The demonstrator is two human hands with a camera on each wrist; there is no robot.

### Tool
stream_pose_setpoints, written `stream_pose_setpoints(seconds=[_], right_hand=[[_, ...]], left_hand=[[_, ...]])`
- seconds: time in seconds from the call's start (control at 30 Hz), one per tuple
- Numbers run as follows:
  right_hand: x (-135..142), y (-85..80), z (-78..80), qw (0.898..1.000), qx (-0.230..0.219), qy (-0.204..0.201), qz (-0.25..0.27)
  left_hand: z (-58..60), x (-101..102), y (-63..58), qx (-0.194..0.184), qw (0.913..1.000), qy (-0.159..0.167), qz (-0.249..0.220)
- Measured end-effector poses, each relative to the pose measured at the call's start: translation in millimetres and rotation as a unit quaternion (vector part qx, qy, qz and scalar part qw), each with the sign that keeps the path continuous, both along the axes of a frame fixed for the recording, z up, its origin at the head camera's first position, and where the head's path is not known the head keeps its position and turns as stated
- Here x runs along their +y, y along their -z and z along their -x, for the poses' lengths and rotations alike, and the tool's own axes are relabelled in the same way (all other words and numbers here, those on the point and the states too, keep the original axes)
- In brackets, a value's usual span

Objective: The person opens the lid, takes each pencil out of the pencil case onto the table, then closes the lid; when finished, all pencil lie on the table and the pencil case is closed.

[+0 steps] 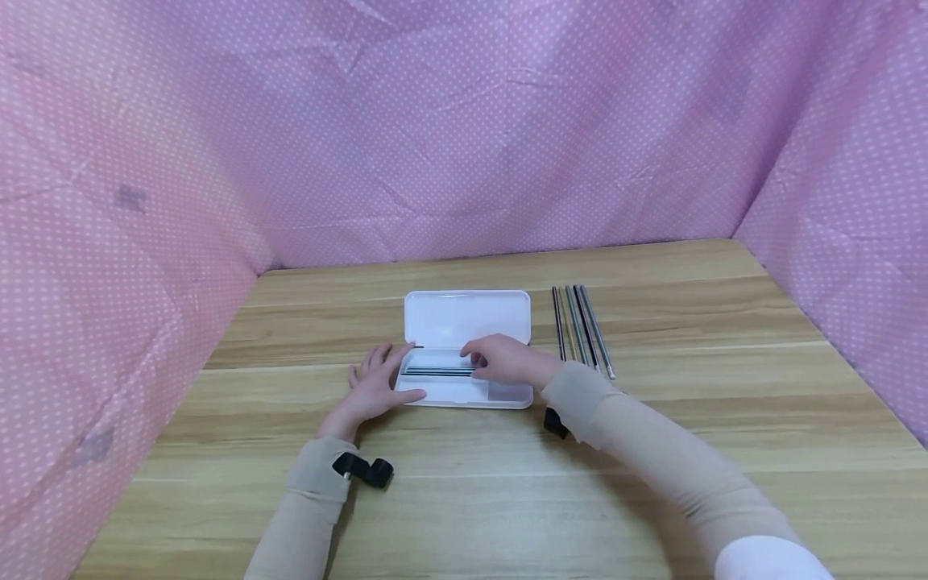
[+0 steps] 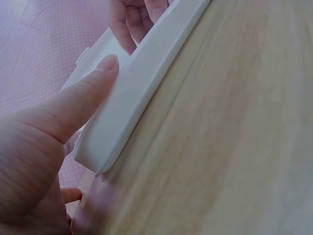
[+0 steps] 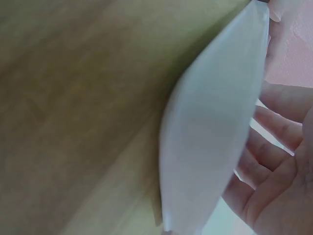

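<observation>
A white pencil case was set open on the bench, its lid laid back on the far side. The case's left end was spanned by the left hand, which was spread wide, its thumb placed at the near edge and its index finger at the far left corner by the hinge. A few slim pencils were lined up lengthwise inside, behind the long divider. The right hand was held over the case with its fingers bent down into it; its fingertips were hidden by the case wall in the right wrist view, so whether anything was pinched cannot be told. More pencils were laid side by side to the right, near the case. The bench was backed by pink dotted cloth.
</observation>
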State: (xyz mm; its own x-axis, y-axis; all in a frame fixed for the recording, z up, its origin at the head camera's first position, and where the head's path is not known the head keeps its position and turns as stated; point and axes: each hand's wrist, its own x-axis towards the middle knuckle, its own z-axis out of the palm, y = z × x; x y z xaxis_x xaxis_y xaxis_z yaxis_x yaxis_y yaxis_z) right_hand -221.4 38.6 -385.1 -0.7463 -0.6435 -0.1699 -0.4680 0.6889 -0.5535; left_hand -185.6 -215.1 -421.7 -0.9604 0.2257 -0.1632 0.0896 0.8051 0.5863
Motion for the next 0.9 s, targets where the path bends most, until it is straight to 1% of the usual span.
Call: stream_pose_setpoints(seconds=[0.17, 0.37, 0.5, 0.77, 0.9], right_hand=[[-0.4, 1.6, 2.6, 1.0, -0.021, 0.008, 0.003], [-3.3, -3.1, 4.4, 1.0, -0.018, -0.009, -0.016], [-4.2, -4.5, 6.2, 1.0, -0.022, -0.01, -0.02], [-3.0, -4.7, 9.5, 0.999, -0.04, -0.009, -0.009], [-3.2, -5.6, 9.8, 0.999, -0.044, -0.014, -0.012]], left_hand=[[0.0, 0.3, -0.6, 0.001, 1.0, 0.001, 0.0], [0.3, 0.5, -0.6, -0.002, 1.0, 0.001, 0.003], [0.2, 1.0, -0.4, -0.003, 1.0, 0.003, 0.005], [1.0, 0.7, -0.3, 0.004, 1.0, 0.003, 0.004], [1.4, 0.7, 0.1, 0.003, 1.0, 0.004, 0.006]])
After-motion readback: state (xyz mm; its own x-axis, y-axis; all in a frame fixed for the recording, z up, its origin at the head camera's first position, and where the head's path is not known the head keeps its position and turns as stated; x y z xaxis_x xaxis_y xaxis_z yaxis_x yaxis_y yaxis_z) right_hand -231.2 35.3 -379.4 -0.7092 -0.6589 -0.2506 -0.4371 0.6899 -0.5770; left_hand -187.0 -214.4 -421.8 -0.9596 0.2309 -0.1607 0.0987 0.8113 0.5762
